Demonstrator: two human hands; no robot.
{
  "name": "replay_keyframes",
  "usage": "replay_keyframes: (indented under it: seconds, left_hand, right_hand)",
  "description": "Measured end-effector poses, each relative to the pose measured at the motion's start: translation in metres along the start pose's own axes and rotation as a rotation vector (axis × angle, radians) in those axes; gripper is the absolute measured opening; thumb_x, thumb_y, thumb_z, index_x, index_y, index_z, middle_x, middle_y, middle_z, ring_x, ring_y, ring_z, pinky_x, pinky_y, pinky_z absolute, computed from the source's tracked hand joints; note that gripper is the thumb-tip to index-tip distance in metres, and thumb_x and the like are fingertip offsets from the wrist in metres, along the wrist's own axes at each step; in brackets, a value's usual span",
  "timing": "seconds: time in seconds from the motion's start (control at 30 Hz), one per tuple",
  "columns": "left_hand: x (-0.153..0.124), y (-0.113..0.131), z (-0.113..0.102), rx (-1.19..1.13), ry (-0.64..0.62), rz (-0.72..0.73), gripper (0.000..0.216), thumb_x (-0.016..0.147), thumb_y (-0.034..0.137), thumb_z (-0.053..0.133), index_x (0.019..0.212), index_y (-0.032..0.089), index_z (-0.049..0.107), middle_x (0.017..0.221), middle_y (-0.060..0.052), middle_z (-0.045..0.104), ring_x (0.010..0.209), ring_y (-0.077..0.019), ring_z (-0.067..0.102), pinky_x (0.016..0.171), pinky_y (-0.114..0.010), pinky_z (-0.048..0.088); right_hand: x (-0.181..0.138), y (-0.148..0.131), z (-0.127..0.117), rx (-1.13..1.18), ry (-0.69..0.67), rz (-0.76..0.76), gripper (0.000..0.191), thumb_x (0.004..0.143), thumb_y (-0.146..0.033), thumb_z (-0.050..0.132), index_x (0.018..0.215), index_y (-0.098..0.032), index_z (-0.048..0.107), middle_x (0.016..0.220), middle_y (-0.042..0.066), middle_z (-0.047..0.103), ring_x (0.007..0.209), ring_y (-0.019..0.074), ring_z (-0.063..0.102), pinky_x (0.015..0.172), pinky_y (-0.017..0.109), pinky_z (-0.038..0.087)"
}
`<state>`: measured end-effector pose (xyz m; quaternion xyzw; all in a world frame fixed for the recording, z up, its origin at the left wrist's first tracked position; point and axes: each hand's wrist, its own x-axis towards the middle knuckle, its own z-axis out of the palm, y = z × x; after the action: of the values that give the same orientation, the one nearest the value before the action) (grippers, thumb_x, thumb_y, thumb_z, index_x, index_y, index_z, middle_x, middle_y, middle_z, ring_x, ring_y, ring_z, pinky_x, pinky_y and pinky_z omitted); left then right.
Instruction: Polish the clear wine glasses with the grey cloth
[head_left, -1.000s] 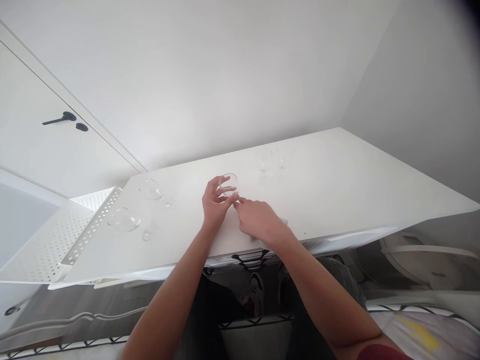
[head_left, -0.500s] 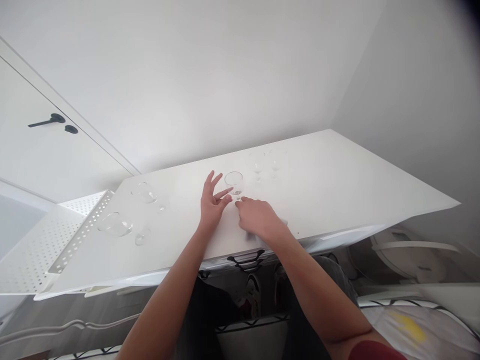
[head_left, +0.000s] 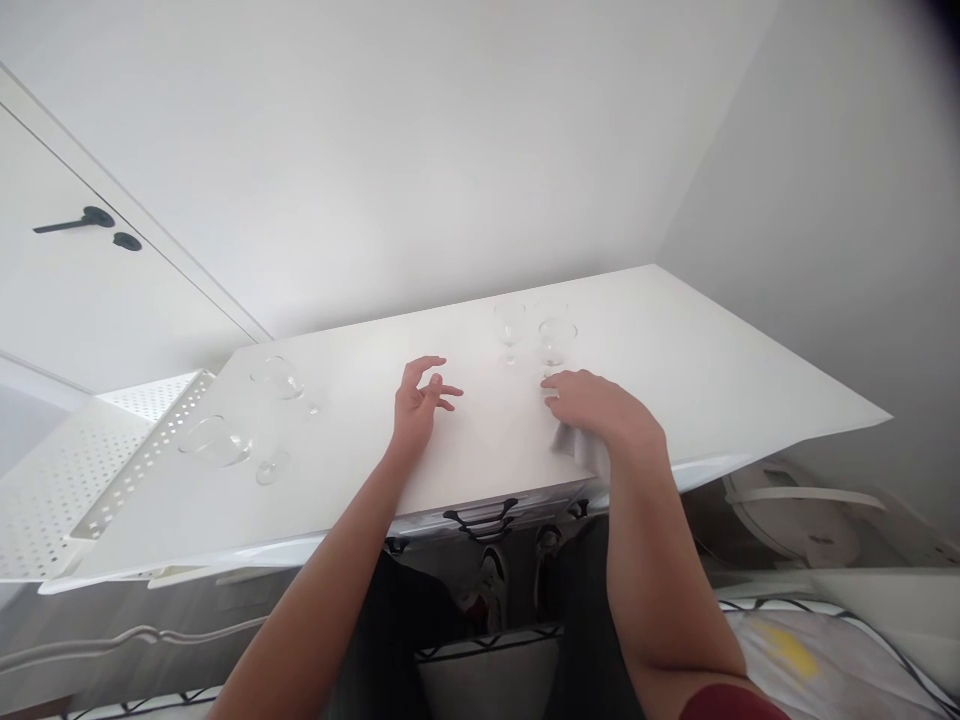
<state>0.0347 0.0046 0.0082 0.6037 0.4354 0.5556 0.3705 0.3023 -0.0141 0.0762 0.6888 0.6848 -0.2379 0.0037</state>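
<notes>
White tabletop (head_left: 675, 370): right hand (head_left: 600, 415) pinches a stemmed glass (head_left: 556, 345) at its base (cloth beneath palm); left hand (head_left: 417, 405) hovers, fingers spread.

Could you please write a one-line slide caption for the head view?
Right hand at the base of a stemmed glass on a white tabletop; left hand open, touching nothing.

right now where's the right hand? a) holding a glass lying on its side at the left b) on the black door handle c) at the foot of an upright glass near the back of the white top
c: the right hand has its fingertips at the base of the upright glass standing on the white top, a white cloth under its palm.
</notes>
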Motion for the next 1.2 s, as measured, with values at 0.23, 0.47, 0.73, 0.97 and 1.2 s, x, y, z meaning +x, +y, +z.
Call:
replay_keyframes:
  seconds: [0.23,0.47,0.73,0.97,1.2]
  left_hand:
    - [0.000,-0.001,0.000,-0.006,0.016,-0.008,0.036,0.097,0.056,0.060,0.113,0.025,0.070,0.134,-0.010,0.057,0.077,-0.0146,0.075,0.056,-0.025,0.060]
    - [0.000,-0.004,-0.001,0.005,0.022,-0.019,0.035,0.098,0.055,0.059,0.107,0.024,0.071,0.126,-0.009,0.057,0.071,-0.0111,0.071,0.053,-0.024,0.056]
    - [0.000,-0.002,-0.003,0.015,0.057,-0.023,0.036,0.096,0.058,0.060,0.097,0.023,0.070,0.101,-0.006,0.063,0.062,-0.0104,0.062,0.050,-0.024,0.050]
    - [-0.038,0.018,-0.004,0.076,0.263,-0.005,0.043,0.099,0.058,0.055,0.079,0.021,0.064,0.056,0.004,0.033,0.049,-0.0101,0.032,0.046,-0.023,0.029]
    - [-0.103,0.028,-0.047,-0.220,0.812,-0.087,0.035,0.095,0.048,0.062,0.079,0.021,0.047,0.061,0.007,0.033,0.049,-0.0066,0.028,0.043,-0.019,0.023]
  right_hand:
    - [0.003,0.011,0.002,0.047,0.028,0.021,0.052,0.093,-0.026,0.048,0.144,-0.029,0.062,0.151,0.009,0.059,0.128,0.0288,0.063,0.098,0.040,0.048]
    - [0.000,0.012,-0.003,0.033,0.036,0.026,0.047,0.092,-0.026,0.050,0.135,-0.027,0.069,0.137,0.012,0.068,0.116,0.0290,0.068,0.087,0.037,0.050]
    - [-0.005,0.011,-0.006,0.024,0.067,0.006,0.041,0.095,-0.028,0.049,0.130,-0.024,0.071,0.124,0.014,0.071,0.103,0.0289,0.069,0.079,0.036,0.048]
    - [-0.030,-0.017,-0.015,0.208,0.217,-0.193,0.042,0.105,-0.039,0.036,0.128,-0.023,0.067,0.120,0.013,0.071,0.100,0.0260,0.066,0.075,0.032,0.044]
    - [-0.022,-0.043,0.002,0.151,0.218,-0.324,0.037,0.106,-0.033,0.027,0.099,-0.022,0.061,0.088,0.008,0.063,0.068,0.0191,0.054,0.063,0.032,0.036]
